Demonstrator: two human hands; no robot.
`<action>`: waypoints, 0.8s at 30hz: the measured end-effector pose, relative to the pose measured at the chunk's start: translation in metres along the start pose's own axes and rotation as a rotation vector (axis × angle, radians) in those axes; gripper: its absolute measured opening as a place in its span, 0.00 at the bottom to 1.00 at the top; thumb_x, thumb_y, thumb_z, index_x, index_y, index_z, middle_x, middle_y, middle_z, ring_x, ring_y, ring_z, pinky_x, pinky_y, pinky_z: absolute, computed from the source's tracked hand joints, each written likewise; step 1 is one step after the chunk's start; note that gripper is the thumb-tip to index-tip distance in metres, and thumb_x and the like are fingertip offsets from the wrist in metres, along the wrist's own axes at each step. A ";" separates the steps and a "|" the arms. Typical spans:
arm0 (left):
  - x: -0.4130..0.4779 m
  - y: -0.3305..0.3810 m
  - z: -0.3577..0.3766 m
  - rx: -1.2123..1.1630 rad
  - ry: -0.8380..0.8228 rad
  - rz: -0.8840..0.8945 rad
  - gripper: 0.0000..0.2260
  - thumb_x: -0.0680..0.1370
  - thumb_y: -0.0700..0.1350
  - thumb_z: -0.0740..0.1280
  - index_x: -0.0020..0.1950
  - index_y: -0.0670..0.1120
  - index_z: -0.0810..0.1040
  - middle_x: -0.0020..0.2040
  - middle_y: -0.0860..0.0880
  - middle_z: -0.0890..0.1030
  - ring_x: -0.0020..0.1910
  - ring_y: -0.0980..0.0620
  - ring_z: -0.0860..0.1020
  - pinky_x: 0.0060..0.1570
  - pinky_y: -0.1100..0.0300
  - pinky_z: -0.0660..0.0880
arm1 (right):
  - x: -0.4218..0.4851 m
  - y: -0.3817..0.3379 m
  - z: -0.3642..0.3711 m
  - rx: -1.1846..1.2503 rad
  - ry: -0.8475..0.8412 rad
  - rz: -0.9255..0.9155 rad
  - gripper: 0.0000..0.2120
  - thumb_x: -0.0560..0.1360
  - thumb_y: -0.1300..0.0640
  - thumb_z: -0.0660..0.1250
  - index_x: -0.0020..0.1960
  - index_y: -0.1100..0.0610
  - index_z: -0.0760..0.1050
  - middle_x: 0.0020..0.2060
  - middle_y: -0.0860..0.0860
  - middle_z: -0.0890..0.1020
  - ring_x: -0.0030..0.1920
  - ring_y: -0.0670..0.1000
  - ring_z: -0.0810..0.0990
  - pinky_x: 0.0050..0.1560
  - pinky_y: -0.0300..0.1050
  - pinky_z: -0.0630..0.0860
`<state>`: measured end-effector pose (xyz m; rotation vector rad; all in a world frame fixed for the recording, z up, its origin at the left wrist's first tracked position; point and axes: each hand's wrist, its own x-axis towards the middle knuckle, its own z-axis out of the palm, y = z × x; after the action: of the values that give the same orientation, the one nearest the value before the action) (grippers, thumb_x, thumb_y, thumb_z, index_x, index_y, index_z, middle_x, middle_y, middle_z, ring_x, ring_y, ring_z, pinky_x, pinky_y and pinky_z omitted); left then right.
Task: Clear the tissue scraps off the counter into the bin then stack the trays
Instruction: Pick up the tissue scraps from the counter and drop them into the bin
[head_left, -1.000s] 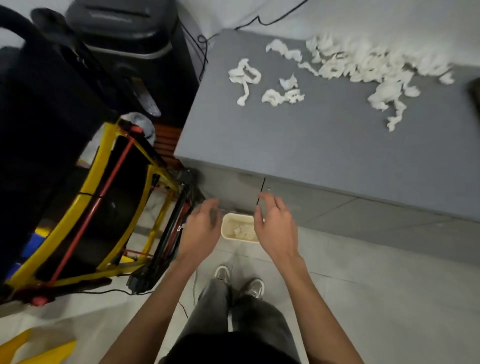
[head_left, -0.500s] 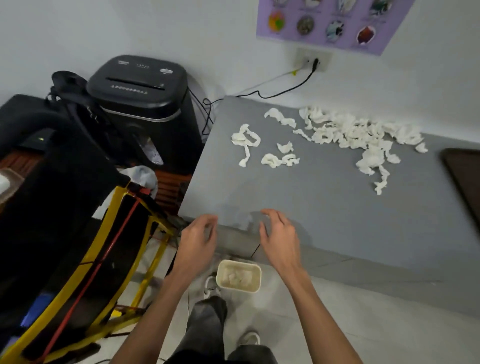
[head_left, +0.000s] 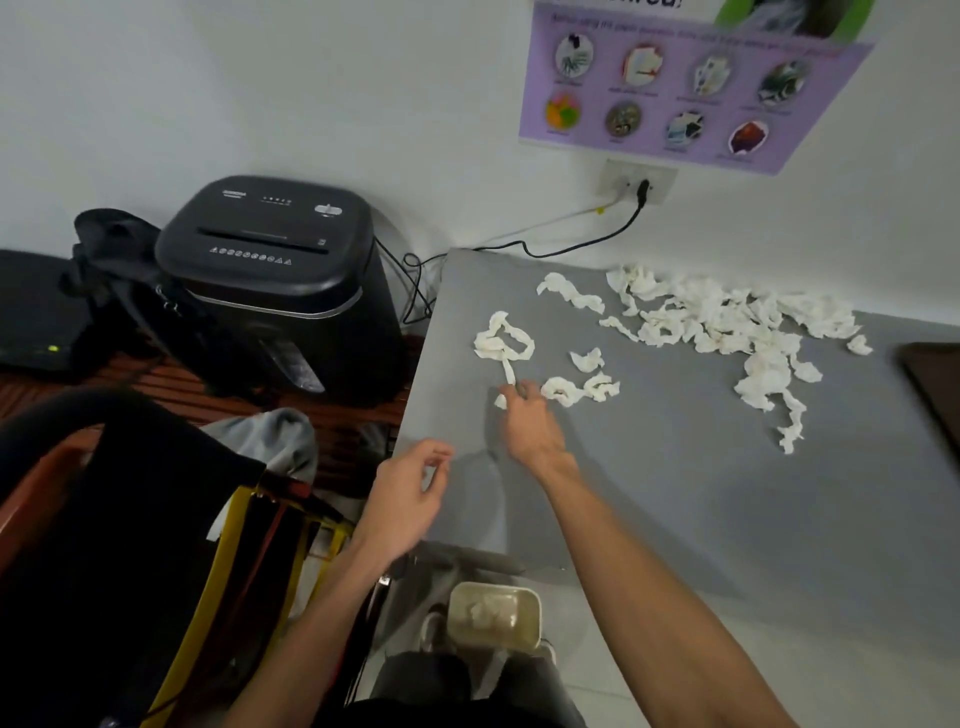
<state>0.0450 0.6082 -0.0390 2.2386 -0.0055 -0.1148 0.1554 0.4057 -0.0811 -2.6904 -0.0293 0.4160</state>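
Tissue scraps (head_left: 727, 317) lie on the grey counter (head_left: 701, 509): main heap at the back by the wall, a ragged tail of it trailing twd the front, plus a few loose bits nearer the left edge, incl. a looped strip (head_left: 503, 340) and two curled bits (head_left: 579, 388) just right of it. R hand (head_left: 527, 423) reaches fwd over the counter, fingertips bunched together at the strip's lower end and touching it; can't tell if it's actually pinched. One tiny bit sits just left of those fingertips. L hand (head_left: 410, 493) hovers over the counter's front-left corner, fingers loosely curled, thumb near forefinger, nothing seen in it. Small cream bin (head_left: 493, 616) stands on the floor below the front edge, by the person's shoes, w/ some tissue already inside. Dark tray (head_left: 935, 384) pokes in at the far right of the counter, mostly cut off. Left of the counter: black shredder (head_left: 275, 270), then a yellow frame (head_left: 228, 571). On the wall: socket (head_left: 636, 182) w/ a black cable (head_left: 587, 244) plugged in, purple poster (head_left: 675, 88) above.
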 end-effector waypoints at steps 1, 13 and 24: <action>0.004 0.000 -0.001 -0.009 -0.004 -0.004 0.09 0.83 0.43 0.68 0.61 0.51 0.82 0.54 0.59 0.84 0.55 0.64 0.81 0.60 0.60 0.79 | 0.008 0.000 0.003 -0.043 -0.020 -0.008 0.26 0.78 0.69 0.60 0.74 0.55 0.69 0.73 0.57 0.66 0.70 0.64 0.70 0.66 0.58 0.76; 0.026 0.014 0.007 0.053 -0.144 0.005 0.21 0.81 0.34 0.66 0.70 0.53 0.76 0.66 0.58 0.78 0.64 0.65 0.74 0.70 0.66 0.69 | -0.055 -0.005 0.017 0.016 0.021 -0.081 0.08 0.79 0.64 0.66 0.54 0.55 0.80 0.50 0.54 0.83 0.52 0.61 0.83 0.47 0.50 0.75; 0.042 0.042 0.019 -0.218 -0.237 0.066 0.08 0.85 0.49 0.66 0.55 0.51 0.85 0.45 0.55 0.85 0.46 0.54 0.83 0.49 0.58 0.79 | -0.115 -0.002 -0.078 0.677 0.368 0.038 0.07 0.77 0.57 0.77 0.49 0.45 0.83 0.45 0.39 0.86 0.47 0.38 0.85 0.50 0.27 0.76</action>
<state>0.0862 0.5655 -0.0216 1.9937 -0.1865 -0.3287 0.0689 0.3665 0.0202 -2.0557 0.2284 -0.0671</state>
